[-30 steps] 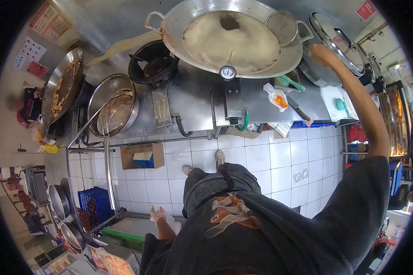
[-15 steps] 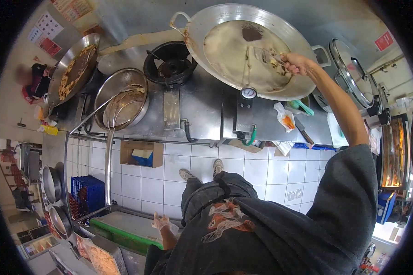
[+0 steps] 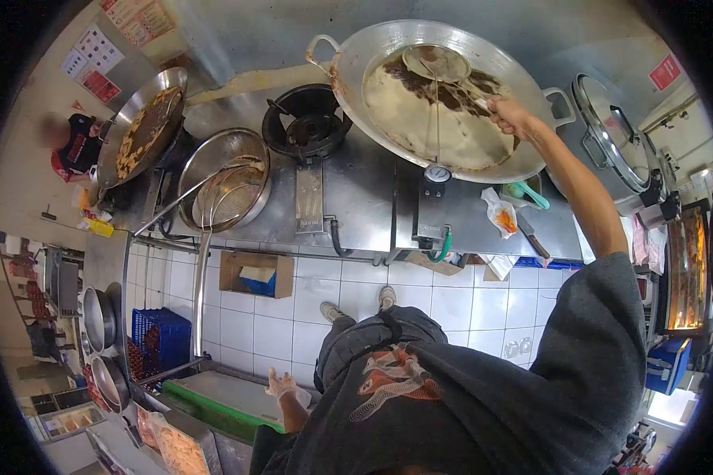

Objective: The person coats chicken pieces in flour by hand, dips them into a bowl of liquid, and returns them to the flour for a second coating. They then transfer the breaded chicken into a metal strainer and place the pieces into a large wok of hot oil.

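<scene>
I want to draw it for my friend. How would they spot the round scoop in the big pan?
Look along the steel counter to the biggest wok, on the right. The ladle lies at its far side, its handle in the right hand. Unlike the wire strainer further left, a hand holds it.

A metal ladle (image 3: 436, 62) is gripped by the fingers (image 3: 505, 111) over a dull grey steel wok (image 3: 495, 57), glossy with oil; below them, a brushed steel desk (image 3: 364, 198) is seen.
</scene>
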Demonstrator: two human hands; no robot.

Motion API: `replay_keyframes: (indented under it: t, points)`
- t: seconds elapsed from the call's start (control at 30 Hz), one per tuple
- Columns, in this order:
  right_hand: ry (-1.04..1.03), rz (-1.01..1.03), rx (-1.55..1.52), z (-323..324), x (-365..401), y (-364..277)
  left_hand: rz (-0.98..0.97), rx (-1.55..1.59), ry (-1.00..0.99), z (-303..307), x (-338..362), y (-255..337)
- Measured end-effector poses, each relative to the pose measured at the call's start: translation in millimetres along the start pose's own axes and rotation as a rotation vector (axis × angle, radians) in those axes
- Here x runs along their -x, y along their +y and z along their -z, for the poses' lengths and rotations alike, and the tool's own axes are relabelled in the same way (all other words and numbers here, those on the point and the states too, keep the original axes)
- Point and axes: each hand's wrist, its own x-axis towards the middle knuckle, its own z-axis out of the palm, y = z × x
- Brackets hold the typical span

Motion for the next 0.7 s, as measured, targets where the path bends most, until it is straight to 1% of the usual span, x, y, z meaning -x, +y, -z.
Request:
replay_keyframes:
  t: [0.1, 0.2, 0.27, 0.3, 0.33, 0.4, 0.43, 0.5, 0.6, 0.63, 0.7]
  points:
    - [0.15, 0.034, 0.16, 6, 20, 6, 0.011, -0.004, -0.038, -11, 9, 5]
    - [0.292, 0.209, 0.696, 35, 23, 14, 0.023, -0.011, -0.033, -13, -1, 3]
    - [0.382, 0.366, 1.016, 73, 8, 35, 0.016, -0.115, -0.2, 0, -26, -1]
    - [0.416, 0.457, 1.168, 69, 26, 26, 0.016, -0.168, -0.282, 3, -30, 0]
    - [0.413, 0.339, 1.214, 72, 50, 15, 0.033, -0.149, -0.215, 3, -34, 0]
    - [0.494, 0.37, 1.232, 92, 65, 20, 0.069, -0.107, -0.076, -11, -23, 1]
    - [0.534, 0.388, 1.243, 103, 71, 22, 0.06, -0.112, -0.055, -17, -14, 1]
    - [0.488, 0.339, 1.326, 116, 103, 13, 0.041, -0.117, -0.013, -26, 4, 2]
    - [0.437, 0.332, 1.368, 144, 133, 28, 0.02, -0.114, 0.01, -34, 24, 7]
    - [0.423, 0.34, 1.369, 158, 142, 37, 0.032, -0.115, -0.011, -29, 13, 5]
    - [0.307, 0.375, 1.34, 189, 158, 59, 0.052, -0.116, -0.056, -17, -25, 0]
